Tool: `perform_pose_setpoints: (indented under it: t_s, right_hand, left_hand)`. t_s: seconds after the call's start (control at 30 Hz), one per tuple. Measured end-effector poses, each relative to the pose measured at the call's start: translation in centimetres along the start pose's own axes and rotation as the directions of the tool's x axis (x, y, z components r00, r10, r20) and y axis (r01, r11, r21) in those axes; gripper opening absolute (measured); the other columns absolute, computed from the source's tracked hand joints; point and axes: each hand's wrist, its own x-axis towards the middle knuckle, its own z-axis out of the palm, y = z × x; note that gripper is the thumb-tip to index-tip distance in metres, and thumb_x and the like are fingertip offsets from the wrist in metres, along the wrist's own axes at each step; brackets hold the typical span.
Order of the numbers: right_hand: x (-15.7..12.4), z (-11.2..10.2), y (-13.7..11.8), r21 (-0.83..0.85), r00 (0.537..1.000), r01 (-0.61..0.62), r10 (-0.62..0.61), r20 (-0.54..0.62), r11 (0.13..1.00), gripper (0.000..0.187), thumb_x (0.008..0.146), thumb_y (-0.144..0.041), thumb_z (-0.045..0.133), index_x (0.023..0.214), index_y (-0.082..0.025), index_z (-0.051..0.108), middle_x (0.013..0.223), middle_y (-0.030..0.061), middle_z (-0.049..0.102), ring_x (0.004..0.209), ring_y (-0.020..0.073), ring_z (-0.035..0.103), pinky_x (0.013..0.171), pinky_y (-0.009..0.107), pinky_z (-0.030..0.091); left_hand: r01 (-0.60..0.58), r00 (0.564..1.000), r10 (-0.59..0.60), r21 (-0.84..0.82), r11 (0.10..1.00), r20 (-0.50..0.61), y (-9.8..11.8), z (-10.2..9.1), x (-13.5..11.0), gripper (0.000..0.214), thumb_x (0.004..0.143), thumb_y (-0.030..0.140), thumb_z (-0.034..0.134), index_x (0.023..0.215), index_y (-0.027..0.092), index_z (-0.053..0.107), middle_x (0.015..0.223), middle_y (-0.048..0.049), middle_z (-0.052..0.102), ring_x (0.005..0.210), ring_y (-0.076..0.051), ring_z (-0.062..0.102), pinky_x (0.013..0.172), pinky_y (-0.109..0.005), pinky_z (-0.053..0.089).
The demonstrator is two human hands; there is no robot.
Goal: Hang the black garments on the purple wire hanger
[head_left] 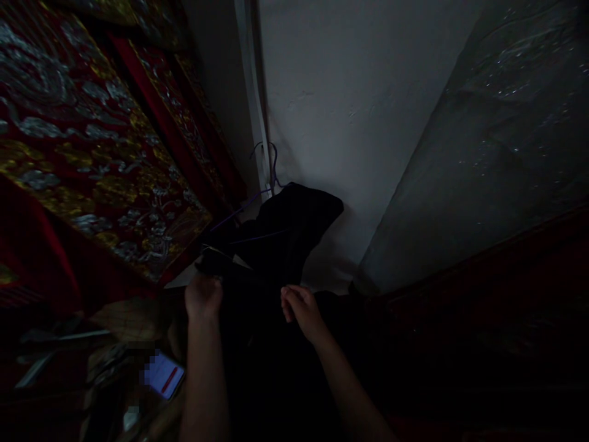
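A black garment is on a thin purple hanger, which hooks near a narrow white pipe against the wall. My left hand is closed at the garment's left side, its fingers partly hidden by dark cloth. My right hand has its fingers curled together at the garment's lower right part, palm side turned inward. Below and between my hands everything is black, so the lower edge of the cloth cannot be made out.
Red cloth with gold and silver embroidery hangs at the left. A pale wall stands ahead, with a shiny plastic-like sheet at the right. A lit phone is at the lower left among dim clutter.
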Motion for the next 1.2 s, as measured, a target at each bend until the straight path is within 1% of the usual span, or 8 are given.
perform_pose_setpoints:
  t_s: [0.17, 0.3, 0.4, 0.57, 0.7, 0.83, 0.93, 1.2]
  right_hand:
    - [0.1, -2.1, 0.2, -0.054, 0.998, -0.017, 0.014, -0.066, 0.998, 0.045, 0.081, -0.059, 0.057, 0.057, -0.021, 0.052, 0.045, -0.0047, 0.045, 0.038, 0.0095, 0.040, 0.044, 0.024, 0.031]
    - [0.2, -3.6, 0.8, -0.212, 0.984, 0.028, -0.064, -0.163, 0.977, 0.048, 0.083, -0.062, 0.057, 0.062, -0.020, 0.054, 0.054, -0.0015, 0.052, 0.053, 0.0138, 0.051, 0.056, 0.026, 0.040]
    - [-0.3, -3.3, 0.9, -0.266, 0.969, 0.114, -0.167, -0.185, 0.957, 0.047, 0.087, -0.065, 0.055, 0.086, -0.019, 0.064, 0.088, 0.0053, 0.068, 0.088, 0.0210, 0.063, 0.081, 0.031, 0.048]
    - [-1.0, -1.8, -0.7, -0.119, 0.983, 0.109, -0.089, 0.158, 0.987, 0.050, 0.087, -0.057, 0.060, 0.123, -0.022, 0.063, 0.121, 0.0071, 0.068, 0.121, 0.0263, 0.058, 0.105, 0.040, 0.044]
    - [0.3, -2.3, -3.4, -0.214, 0.941, 0.146, -0.069, 0.333, 0.966, 0.035, 0.075, -0.027, 0.067, 0.109, -0.019, 0.071, 0.101, 0.0045, 0.073, 0.098, 0.0256, 0.067, 0.091, 0.040, 0.052]
    - [4.2, -4.1, -7.0, -0.377, 0.908, 0.409, -0.329, 0.261, 0.831, 0.029, 0.067, -0.018, 0.058, 0.091, -0.017, 0.074, 0.087, 0.0039, 0.073, 0.085, 0.0234, 0.068, 0.081, 0.035, 0.053]
    - [8.6, -4.8, -8.3, -0.447, 0.812, 0.548, -0.577, 0.084, 0.707, 0.031, 0.073, -0.022, 0.057, 0.100, -0.017, 0.072, 0.095, 0.0062, 0.074, 0.093, 0.0244, 0.068, 0.088, 0.036, 0.052]
    - [15.3, -5.2, -3.6, -0.580, 0.936, 0.284, -0.353, -0.008, 0.764, 0.036, 0.090, -0.047, 0.048, 0.083, -0.018, 0.068, 0.082, 0.0095, 0.074, 0.082, 0.0265, 0.070, 0.074, 0.034, 0.051]
  left_hand:
    - [0.249, 0.968, -0.247, -0.085, 0.965, 0.040, -5.4, 0.5, -4.1, 0.013, 0.078, 0.030, 0.065, 0.074, 0.017, 0.069, 0.071, -0.0020, 0.070, 0.073, -0.017, 0.068, 0.073, -0.027, 0.052]
    - [0.267, 0.950, -0.251, -0.068, 0.961, 0.183, -5.7, 1.9, -6.4, 0.020, 0.066, 0.031, 0.080, 0.076, 0.016, 0.071, 0.076, -0.0005, 0.069, 0.073, -0.015, 0.064, 0.070, -0.023, 0.048]
    - [0.154, 0.907, -0.169, 0.070, 0.986, 0.386, -4.6, 3.7, -8.4, 0.025, 0.075, 0.041, 0.077, 0.078, 0.017, 0.071, 0.078, -0.0011, 0.066, 0.076, -0.015, 0.061, 0.072, -0.024, 0.046]
    - [-0.358, 0.848, 0.161, 0.320, 0.877, 0.505, -3.7, 6.2, -10.3, 0.026, 0.087, 0.045, 0.066, 0.086, 0.020, 0.073, 0.096, -0.0053, 0.064, 0.098, -0.021, 0.060, 0.092, -0.030, 0.045]
    - [-0.306, 0.819, 0.022, 0.404, 0.862, 0.573, -3.9, 4.5, -9.4, 0.042, 0.095, 0.057, 0.048, 0.110, 0.023, 0.069, 0.114, -0.0070, 0.067, 0.113, -0.023, 0.060, 0.102, -0.035, 0.044]
    - [-0.212, 0.678, -0.366, 0.646, 0.733, 0.638, -4.0, 1.4, -8.5, 0.055, 0.093, 0.062, 0.047, 0.124, 0.020, 0.066, 0.125, -0.0098, 0.069, 0.118, -0.028, 0.062, 0.104, -0.041, 0.047]
    - [-0.351, 0.619, -0.404, 0.697, 0.626, 0.674, -3.0, 0.3, -8.0, 0.048, 0.091, 0.055, 0.058, 0.124, 0.023, 0.067, 0.126, -0.0078, 0.070, 0.116, -0.030, 0.064, 0.105, -0.044, 0.047]
    - [-0.619, 0.693, -0.131, 0.679, 0.396, 0.709, 2.3, -0.3, -5.5, 0.038, 0.097, 0.043, 0.049, 0.124, 0.023, 0.068, 0.123, -0.0064, 0.073, 0.113, -0.027, 0.067, 0.103, -0.039, 0.049]
